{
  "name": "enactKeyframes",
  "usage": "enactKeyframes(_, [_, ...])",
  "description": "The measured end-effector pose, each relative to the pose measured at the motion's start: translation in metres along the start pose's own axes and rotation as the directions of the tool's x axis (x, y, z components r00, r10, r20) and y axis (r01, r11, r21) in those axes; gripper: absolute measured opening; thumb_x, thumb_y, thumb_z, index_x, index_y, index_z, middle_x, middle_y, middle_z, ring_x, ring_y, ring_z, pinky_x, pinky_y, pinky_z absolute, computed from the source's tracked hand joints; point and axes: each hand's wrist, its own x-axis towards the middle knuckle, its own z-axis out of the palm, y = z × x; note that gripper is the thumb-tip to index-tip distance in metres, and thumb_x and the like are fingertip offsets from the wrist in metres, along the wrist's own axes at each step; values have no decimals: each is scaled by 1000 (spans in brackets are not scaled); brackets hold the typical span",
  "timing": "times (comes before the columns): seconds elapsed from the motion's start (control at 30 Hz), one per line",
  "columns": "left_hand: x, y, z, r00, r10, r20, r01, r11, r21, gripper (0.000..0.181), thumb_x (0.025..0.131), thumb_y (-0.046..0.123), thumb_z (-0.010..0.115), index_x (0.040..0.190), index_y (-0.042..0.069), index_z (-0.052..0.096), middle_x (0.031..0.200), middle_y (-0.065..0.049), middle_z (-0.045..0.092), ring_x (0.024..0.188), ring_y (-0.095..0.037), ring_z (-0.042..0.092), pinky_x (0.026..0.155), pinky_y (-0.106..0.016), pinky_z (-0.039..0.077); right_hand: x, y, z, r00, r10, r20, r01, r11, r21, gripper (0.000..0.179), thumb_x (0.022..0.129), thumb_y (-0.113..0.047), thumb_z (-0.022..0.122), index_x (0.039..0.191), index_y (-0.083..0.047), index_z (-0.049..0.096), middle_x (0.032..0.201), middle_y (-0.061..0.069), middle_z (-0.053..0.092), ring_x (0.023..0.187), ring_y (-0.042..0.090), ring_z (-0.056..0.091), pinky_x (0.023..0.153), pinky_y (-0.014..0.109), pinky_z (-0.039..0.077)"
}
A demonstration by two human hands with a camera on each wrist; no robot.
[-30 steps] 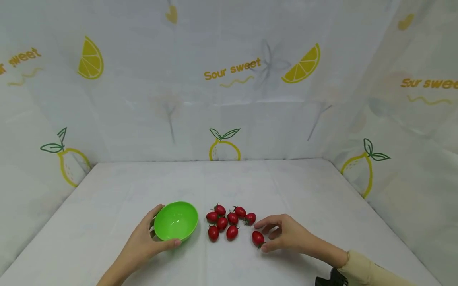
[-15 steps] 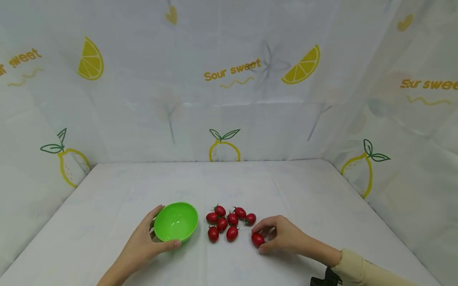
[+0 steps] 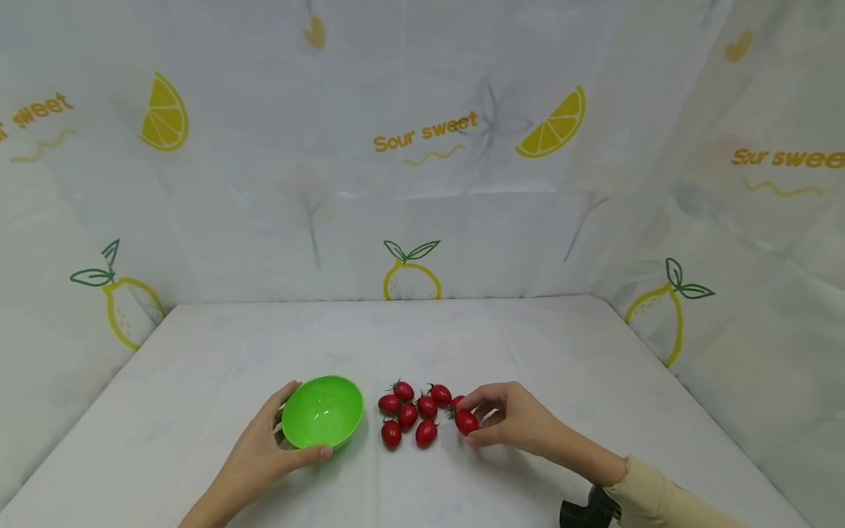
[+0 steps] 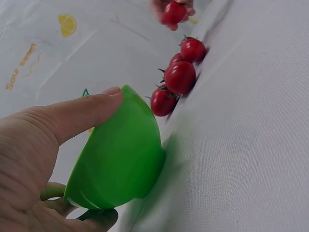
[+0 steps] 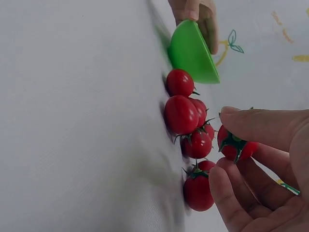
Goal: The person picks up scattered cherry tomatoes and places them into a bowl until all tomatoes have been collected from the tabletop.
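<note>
My left hand (image 3: 260, 455) grips a small bright green bowl (image 3: 323, 412) on the white table, thumb on its near side and fingers round its far left side. In the left wrist view the bowl's smooth outer wall (image 4: 123, 154) shows. My right hand (image 3: 518, 418) pinches a red cherry tomato (image 3: 466, 422) between thumb and fingers, raised above the table. The right wrist view shows the green stem end of this held tomato (image 5: 234, 145). Several more cherry tomatoes (image 3: 426, 433) lie in a loose group between the two hands; one is partly hidden behind the held tomato.
A white cloth covers the table (image 3: 218, 352). Behind and at the sides hangs a white curtain (image 3: 422, 198) printed with lemons and words. A black strap piece (image 3: 590, 507) sits under the right sleeve (image 3: 650, 488).
The right hand closed its fingers and thumb on the nearest cherry tomato, then lifted it up and slightly left. The left hand and the bowl have stayed in place.
</note>
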Motion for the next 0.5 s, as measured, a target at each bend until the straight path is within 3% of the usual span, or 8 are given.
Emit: enactKeyframes(0.5, [0,-2,1,1000,12,-16,-12,1000,6,105,53,46,82,138,26,23,134,-8,34,121,-37,35,93,-45,38,26,-38,20,996,-77,-40,78,997,26,38,68,-24,79,102,-18,66,92,-2,62,80,21,57,66,31,53])
